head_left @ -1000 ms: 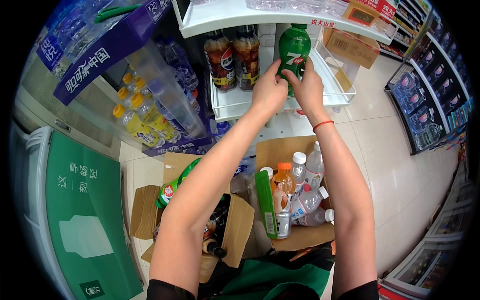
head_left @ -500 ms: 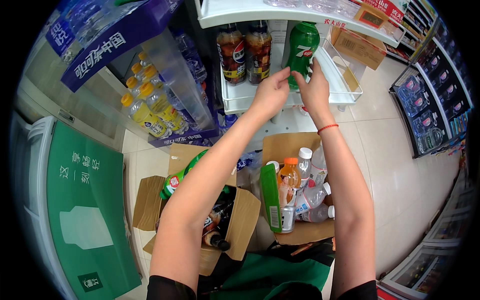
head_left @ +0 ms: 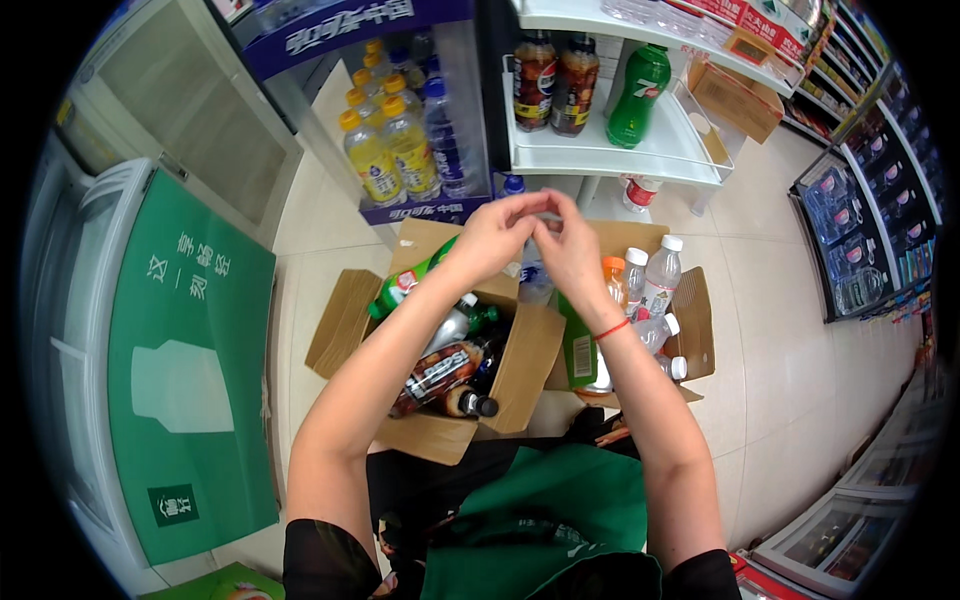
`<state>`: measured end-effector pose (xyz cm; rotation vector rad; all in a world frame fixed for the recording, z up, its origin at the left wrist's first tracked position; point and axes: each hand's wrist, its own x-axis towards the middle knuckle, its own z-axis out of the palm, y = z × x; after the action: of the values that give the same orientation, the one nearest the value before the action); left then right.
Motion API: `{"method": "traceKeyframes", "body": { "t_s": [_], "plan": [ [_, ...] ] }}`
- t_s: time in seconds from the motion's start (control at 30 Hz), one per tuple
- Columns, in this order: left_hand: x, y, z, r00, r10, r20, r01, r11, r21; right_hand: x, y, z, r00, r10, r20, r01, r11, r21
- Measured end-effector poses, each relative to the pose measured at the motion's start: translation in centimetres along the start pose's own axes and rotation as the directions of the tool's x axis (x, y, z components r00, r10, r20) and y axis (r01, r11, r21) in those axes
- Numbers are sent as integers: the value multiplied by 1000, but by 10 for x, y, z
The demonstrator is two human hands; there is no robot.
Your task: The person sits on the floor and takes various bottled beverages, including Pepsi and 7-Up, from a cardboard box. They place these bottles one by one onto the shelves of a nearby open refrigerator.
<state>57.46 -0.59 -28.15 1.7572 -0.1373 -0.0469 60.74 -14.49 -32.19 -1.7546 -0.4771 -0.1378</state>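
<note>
L hand (head_left: pixel 490 240) & R hand (head_left: pixel 570 262) curled, can't tell if pinching, carton (head_left: pixel 528 366) below L hand part hid., w/ cola bottle (head_left: pixel 438 376), box (head_left: pixel 698 325) below R hand, w/ clear bottle (head_left: pixel 662 276)

A person's left forearm (head_left: pixel 392 345) and right forearm (head_left: pixel 648 390) slant inward and forward from bent elbows (head_left: pixel 328 455). The left hand (head_left: pixel 493 240) and right hand (head_left: pixel 572 258) hover close together, midway between the arms, fingers (head_left: pixel 522 203) loosely curved toward each other; whether the fingertips touch is unclear.
</note>
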Motion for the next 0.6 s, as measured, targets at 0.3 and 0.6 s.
{"method": "traceKeyframes", "body": {
  "t_s": [0.3, 0.6],
  "plan": [
    [-121, -47, -20, 903, -395, -169, 269, 827, -493, -70, -9, 77, 939, -73, 335, 205, 903, -378],
    [-164, -90, -36, 810, -548, -209, 205, 598, -775, -62, -8, 127, 833, -193, 518, 523, 579, -626]
  ]
}}
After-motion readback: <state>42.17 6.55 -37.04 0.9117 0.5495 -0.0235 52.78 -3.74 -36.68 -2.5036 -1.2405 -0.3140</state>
